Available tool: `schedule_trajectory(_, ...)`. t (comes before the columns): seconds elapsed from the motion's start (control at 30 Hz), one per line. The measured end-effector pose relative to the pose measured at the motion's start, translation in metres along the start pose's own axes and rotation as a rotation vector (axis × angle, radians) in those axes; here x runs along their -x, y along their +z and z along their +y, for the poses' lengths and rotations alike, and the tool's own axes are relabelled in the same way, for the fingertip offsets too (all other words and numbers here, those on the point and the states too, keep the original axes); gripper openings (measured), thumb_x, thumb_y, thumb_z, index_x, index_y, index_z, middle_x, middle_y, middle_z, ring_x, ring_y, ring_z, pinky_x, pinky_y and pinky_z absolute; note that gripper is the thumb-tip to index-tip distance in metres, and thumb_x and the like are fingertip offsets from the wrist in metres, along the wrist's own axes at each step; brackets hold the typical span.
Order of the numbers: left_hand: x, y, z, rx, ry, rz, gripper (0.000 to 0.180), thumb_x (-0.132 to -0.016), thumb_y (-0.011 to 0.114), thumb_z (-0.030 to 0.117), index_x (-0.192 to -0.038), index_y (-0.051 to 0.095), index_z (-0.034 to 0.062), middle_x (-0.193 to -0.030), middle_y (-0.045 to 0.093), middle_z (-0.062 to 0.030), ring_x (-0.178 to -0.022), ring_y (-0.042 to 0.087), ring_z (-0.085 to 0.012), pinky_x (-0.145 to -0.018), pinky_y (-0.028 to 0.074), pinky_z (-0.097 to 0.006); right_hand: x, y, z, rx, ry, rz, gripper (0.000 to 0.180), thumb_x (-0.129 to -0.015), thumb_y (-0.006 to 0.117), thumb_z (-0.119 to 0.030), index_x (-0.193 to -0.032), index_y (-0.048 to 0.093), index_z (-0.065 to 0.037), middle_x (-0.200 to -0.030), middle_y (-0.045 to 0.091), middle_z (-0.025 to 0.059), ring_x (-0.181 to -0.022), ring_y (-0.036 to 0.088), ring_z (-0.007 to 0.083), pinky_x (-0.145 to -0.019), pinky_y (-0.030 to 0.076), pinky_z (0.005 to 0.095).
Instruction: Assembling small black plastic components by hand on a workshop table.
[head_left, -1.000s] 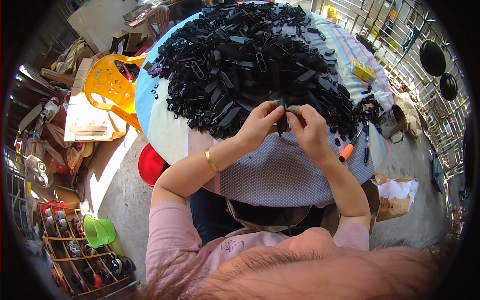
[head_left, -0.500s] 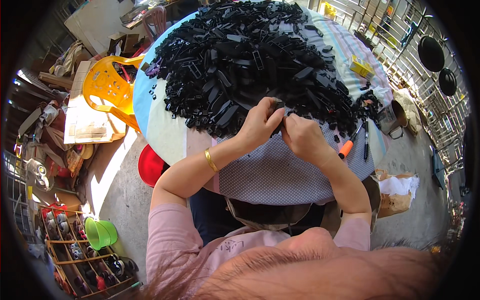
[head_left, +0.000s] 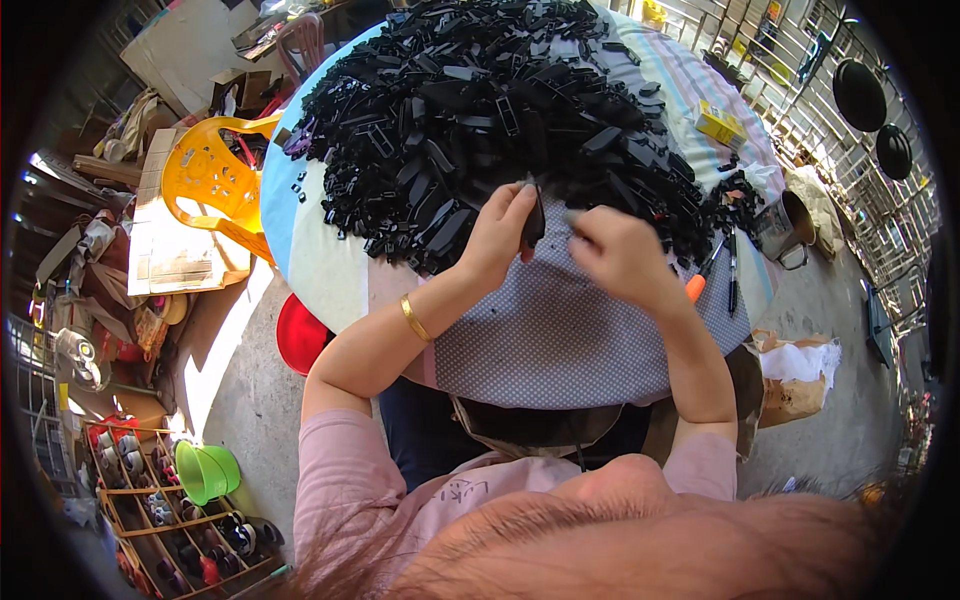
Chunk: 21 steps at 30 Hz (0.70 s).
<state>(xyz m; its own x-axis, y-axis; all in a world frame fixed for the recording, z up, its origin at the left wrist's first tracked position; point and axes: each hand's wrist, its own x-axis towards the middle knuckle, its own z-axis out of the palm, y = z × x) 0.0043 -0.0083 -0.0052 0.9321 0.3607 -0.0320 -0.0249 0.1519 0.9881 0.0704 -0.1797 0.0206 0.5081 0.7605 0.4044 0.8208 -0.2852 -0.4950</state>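
**Single pinch beside a crowded pile**

The left hand [head_left: 498, 240] pinches a black piece [head_left: 536, 222] firmly at the near edge of the pile [head_left: 450, 135]. The right hand [head_left: 622, 252] is curled, apart; because of blur, I cannot tell if it holds something. A loosened pinch could drop the piece among its lookalikes.
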Motion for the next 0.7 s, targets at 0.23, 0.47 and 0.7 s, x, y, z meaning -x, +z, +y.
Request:
schedule_trajectory(0.23,0.003,0.0,0.004,0.211,-0.245,-0.208,0.03,-0.096,0.035,0.029,-0.108,0.05,0.0055,-0.071,0.055,-0.0066,-0.055,0.053,-0.0134,-0.048,0.045,-0.027,-0.002,-0.014,0.052,0.258,0.233,-0.003,0.019,-0.074,0.063,-0.018,-0.087,0.066,-0.005,-0.079,0.062,0.0118,-0.075,0.06,0.028,-0.068,0.047,0.0359)
schedule_trajectory(0.47,0.008,0.005,0.005,0.121,-0.297,-0.294,0.033,-0.097,0.034,0.03,-0.116,0.048,0.0066,-0.077,0.059,-0.0078,-0.062,0.056,-0.0134,-0.054,0.049,-0.028,-0.003,0.004,0.042,0.332,0.202,-0.053,0.019,-0.073,0.065,-0.021,-0.085,0.067,-0.008,-0.079,0.059,0.0095,-0.074,0.059,0.0268,-0.066,0.047,0.0352)
schedule_trajectory(0.7,0.009,0.005,0.004,0.117,-0.256,-0.323,0.034,-0.097,0.035,0.031,-0.119,0.046,0.0073,-0.081,0.059,-0.0071,-0.068,0.057,-0.0136,-0.059,0.05,-0.028,-0.007,0.005,0.038,0.017,0.099,0.215,0.011,-0.07,0.064,-0.005,-0.077,0.059,0.001,-0.07,0.059,0.0089,-0.057,0.058,0.0182,-0.053,0.046,0.0274)
